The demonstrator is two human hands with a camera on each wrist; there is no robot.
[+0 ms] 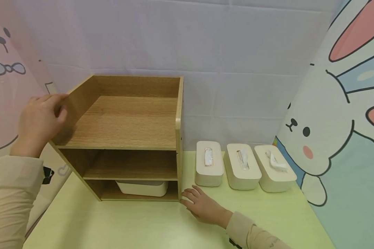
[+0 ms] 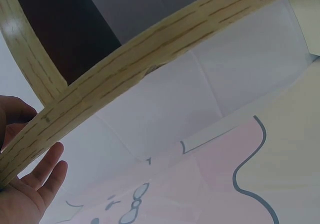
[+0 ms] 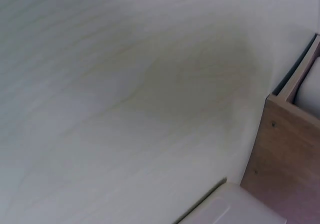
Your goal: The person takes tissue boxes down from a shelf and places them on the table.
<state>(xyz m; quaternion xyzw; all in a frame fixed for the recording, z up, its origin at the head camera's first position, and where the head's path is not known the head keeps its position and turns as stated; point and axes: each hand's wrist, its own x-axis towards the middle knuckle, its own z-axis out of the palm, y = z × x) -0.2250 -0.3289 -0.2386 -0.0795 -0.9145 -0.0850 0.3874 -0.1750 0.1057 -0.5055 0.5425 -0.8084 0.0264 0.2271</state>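
A small wooden shelf (image 1: pixel 127 121) stands on the table with an open top tray and two compartments below. My left hand (image 1: pixel 42 119) holds the upper part of its left side panel. In the left wrist view, fingers (image 2: pixel 47 171) and thumb lie on either side of the panel's edge (image 2: pixel 125 63). My right hand (image 1: pixel 204 207) is low at the shelf's front right corner, fingers spread and fingertips at the panel's foot; contact is hard to tell. A white bin (image 1: pixel 142 188) sits in the bottom compartment. The right wrist view shows the shelf's side (image 3: pixel 285 154), not the hand.
Three white tissue boxes (image 1: pixel 209 174) (image 1: pixel 243 180) (image 1: pixel 277 183) stand in a row right of the shelf, tissue showing in their top slots. Behind hangs a white cloth (image 1: pixel 237 86). Cartoon-printed sheets (image 1: pixel 339 121) flank both sides of the pale green table (image 1: pixel 137 224).
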